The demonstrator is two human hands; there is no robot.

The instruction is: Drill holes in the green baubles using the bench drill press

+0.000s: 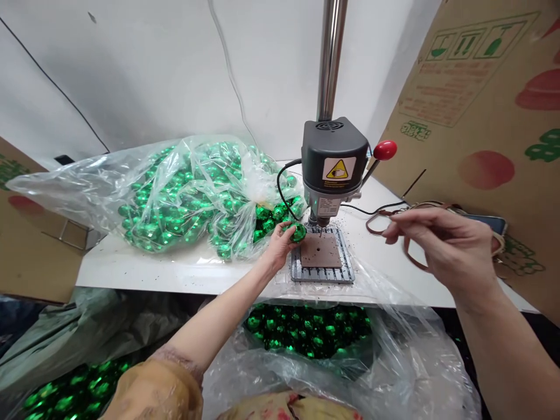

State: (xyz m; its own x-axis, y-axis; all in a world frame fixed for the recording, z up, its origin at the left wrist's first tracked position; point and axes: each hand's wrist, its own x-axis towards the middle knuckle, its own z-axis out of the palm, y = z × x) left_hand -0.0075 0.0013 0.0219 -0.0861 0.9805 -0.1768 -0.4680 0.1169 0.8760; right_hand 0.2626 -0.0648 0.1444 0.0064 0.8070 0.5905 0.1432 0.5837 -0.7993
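Observation:
My left hand (282,245) is closed around a shiny green faceted ball (298,233), holding it at the left edge of a square brown board (321,251) with a small dark hole. That board lies on the slotted metal base (322,277) of a small drill press (335,157). The drill's chuck points down over the board, and dark crumbs are scattered around. To the right, my right hand (446,248) is raised above the table with thumb and fingers pinched together; whether anything is between them cannot be made out. The press's red-knobbed lever (385,150) stands apart from it.
A clear plastic bag (192,192) full of green balls lies left of the press. Below the table edge, an open plastic bag (308,329) holds more. Cardboard boxes (476,116) flank the table. A strap (413,256) and a phone-like object (485,223) lie behind my right hand.

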